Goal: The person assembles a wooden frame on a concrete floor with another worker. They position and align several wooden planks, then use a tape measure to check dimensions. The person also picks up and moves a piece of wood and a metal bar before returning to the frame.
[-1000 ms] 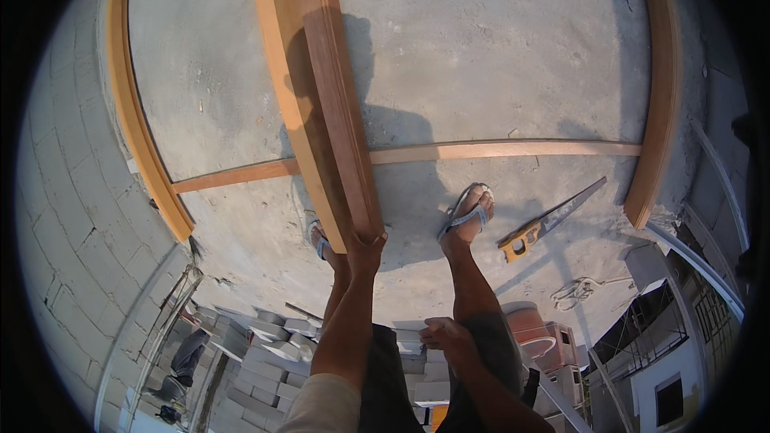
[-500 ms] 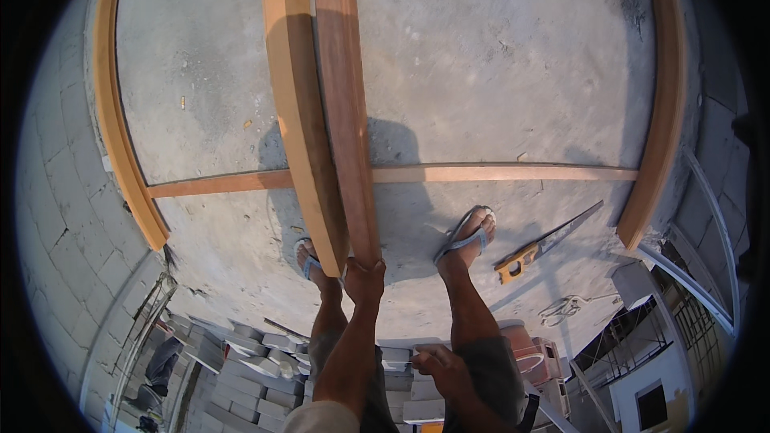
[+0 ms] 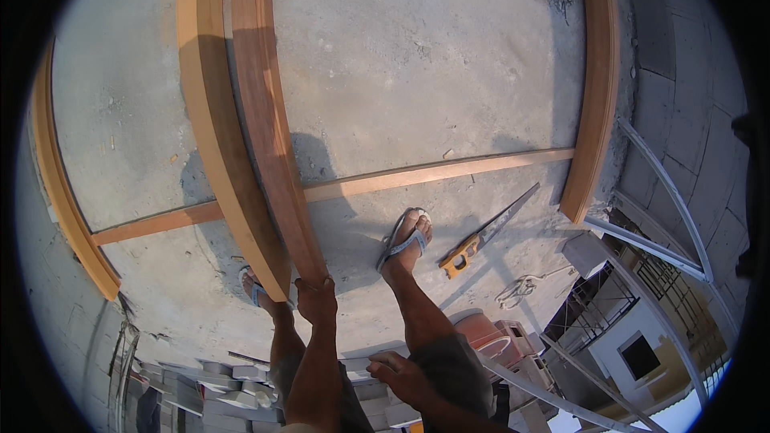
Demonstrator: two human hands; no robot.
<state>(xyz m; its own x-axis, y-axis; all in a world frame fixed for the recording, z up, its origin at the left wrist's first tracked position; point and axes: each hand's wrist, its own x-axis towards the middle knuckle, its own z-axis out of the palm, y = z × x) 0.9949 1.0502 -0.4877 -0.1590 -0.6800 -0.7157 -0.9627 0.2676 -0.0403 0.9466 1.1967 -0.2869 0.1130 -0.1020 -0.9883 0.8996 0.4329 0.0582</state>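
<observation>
My left hand point(image 3: 317, 301) is closed around the near end of a reddish-brown wooden beam point(image 3: 269, 120). Beside it on the left runs a lighter wooden beam point(image 3: 218, 112), its near end over my left foot. My right hand point(image 3: 403, 378) hangs in front of my right thigh, loosely bent with the fingers partly apart, and no object shows in it. A handsaw point(image 3: 481, 236) with a yellow handle lies on the concrete right of my right foot point(image 3: 405, 244).
A thin wooden strip point(image 3: 449, 171) crosses the concrete floor point(image 3: 417, 56) beneath the beams. Wooden beams stand along the left point(image 3: 60, 184) and right point(image 3: 592, 88) edges. A rope point(image 3: 525, 289) lies near the slab's edge; stacked blocks point(image 3: 216, 381) and metal bars point(image 3: 650, 248) are beyond it.
The view has swung, so the beams, saw and feet sit further left and slightly tilted. My left hand keeps its hold on the reddish beam. My right hand's fingers look a little looser.
</observation>
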